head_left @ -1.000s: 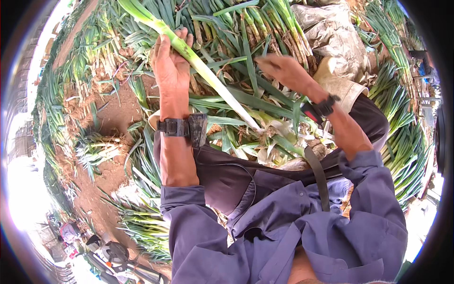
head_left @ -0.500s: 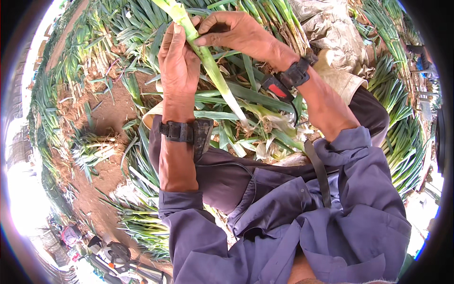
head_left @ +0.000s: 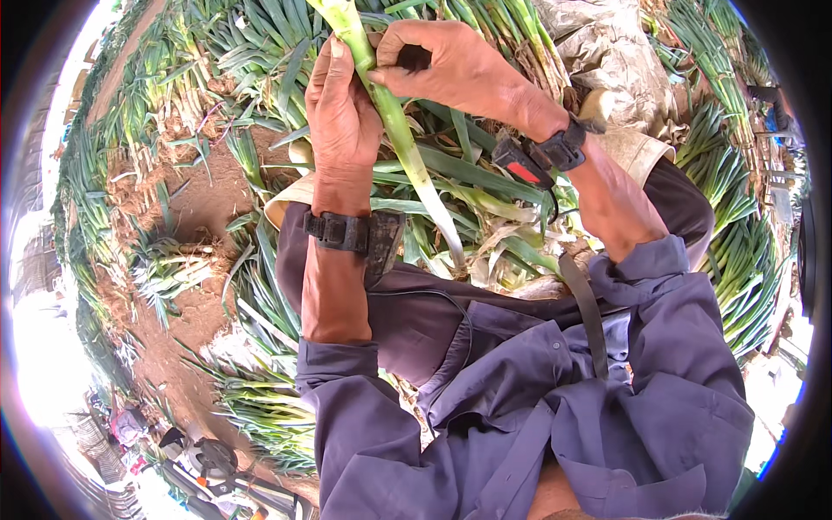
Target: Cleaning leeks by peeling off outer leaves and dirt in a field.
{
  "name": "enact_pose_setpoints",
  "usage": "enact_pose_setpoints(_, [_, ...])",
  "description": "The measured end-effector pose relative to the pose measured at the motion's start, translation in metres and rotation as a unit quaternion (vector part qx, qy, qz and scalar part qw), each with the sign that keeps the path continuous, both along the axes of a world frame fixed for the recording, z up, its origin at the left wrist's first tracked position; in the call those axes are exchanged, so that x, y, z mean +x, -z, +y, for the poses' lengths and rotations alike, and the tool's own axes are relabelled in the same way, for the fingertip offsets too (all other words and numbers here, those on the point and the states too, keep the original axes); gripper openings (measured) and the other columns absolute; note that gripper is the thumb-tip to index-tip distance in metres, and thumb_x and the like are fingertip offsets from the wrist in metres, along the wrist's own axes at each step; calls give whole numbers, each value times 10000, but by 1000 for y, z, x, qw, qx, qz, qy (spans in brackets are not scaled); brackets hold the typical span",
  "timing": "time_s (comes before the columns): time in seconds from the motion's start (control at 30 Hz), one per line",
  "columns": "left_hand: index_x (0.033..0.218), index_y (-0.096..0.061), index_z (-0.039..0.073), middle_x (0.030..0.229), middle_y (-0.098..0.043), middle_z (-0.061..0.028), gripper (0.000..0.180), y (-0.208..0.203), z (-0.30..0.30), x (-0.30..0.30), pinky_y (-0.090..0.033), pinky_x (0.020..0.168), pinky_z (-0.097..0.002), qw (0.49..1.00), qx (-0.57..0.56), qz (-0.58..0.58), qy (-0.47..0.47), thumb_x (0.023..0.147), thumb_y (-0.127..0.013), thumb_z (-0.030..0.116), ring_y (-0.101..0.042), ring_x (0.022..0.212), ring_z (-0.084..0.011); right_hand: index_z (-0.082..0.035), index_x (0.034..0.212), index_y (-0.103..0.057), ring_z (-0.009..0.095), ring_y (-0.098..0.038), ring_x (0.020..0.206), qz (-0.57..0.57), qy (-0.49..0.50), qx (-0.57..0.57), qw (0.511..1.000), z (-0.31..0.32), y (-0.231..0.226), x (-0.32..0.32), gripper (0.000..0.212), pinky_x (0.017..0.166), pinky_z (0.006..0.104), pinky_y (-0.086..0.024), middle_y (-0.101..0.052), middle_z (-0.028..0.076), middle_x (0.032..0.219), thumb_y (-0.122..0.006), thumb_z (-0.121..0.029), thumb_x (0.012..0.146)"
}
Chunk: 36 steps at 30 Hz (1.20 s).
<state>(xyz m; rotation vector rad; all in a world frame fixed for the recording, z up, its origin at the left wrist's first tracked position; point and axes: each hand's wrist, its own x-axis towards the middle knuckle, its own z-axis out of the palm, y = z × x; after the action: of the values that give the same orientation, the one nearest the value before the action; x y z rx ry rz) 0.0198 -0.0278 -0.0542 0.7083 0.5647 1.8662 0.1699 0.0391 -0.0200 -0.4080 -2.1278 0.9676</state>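
Note:
A long green onion (head_left: 404, 143) slants across my front, its green top running out of the upper edge and its white root end pointing down toward my lap. My left hand (head_left: 343, 126) is closed on the upper stalk from the left, thumb up along it. On the other side, the thumb and bent index finger of my right hand (head_left: 464, 74) pinch at the stalk's outer layer. Whether a loose leaf lies between those fingertips is hidden. Peeled leaves and husks (head_left: 511, 243) lie below the stalk, between my legs.
Bundles of green onions (head_left: 173, 95) cover the ground at the far left, and more (head_left: 737, 234) lie at the right. Bare brown soil (head_left: 195, 195) shows at left. A crumpled pale sheet (head_left: 620, 65) lies at the upper right. Dark equipment (head_left: 217, 464) stands at the lower left.
Both hands and the green onion have shifted slightly to the right. The stalk hangs a little steeper, its root end lower. My right hand stays pinched at the stalk.

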Motion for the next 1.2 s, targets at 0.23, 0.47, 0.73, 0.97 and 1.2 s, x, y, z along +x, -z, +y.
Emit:
enact_pose_setpoints(0.23, [1129, -642, -4, 982, -712, -111, 233, -5, 9, -20, -542, 956, -421, 999, 34, 6, -34, 1001, -630, 190, -667, 969, -216, -63, 930, -649, 80, -596, 709, 73, 34, 65, 995, -31, 12, -2, 120, 605, 239, -501, -644, 15, 819, -756, -81, 877])
enact_pose_setpoints(0.47, [1183, -613, -18, 1028, -705, -157, 249, -10, 6, -23, -487, 1083, -511, 999, 29, -1, -39, 1000, -615, 152, -677, 1034, -237, -8, 1117, -651, 185, -665, 870, 21, 265, 105, 958, 26, 17, 50, 226, 739, 284, -568, -674, 123, 1065, -700, -106, 919])
enact_pose_setpoints(0.73, [1276, -607, 20, 1140, -684, -103, 313, 1, 4, -11, -530, 893, -341, 999, -36, 26, -20, 985, -630, 130, -647, 1036, -192, -42, 1072, -702, 308, -671, 860, 35, 104, 48, 993, -11, 17, -15, 256, 768, 378, -540, -679, 133, 957, -755, -182, 864])
enact_pose_setpoints(0.97, [1270, -618, 20, 1107, -692, -86, 307, -4, -2, -9, -552, 872, -346, 999, -27, 12, 20, 979, -644, 114, -659, 1005, -182, 31, 1080, -738, 96, -596, 714, 0, 23, -234, 972, -2, -3, -1, 349, 646, 269, -506, -695, 39, 815, -814, -219, 849])
enact_pose_setpoints(1.2, [1228, -635, 79, 1020, -695, -89, 312, -2, 4, -10, -563, 885, -355, 1000, -18, 20, -5, 926, -695, 23, -672, 979, -208, -53, 898, -672, 245, -647, 711, -47, 65, 169, 982, -32, 7, -3, 125, 693, 348, -540, -678, 79, 849, -725, -149, 837])
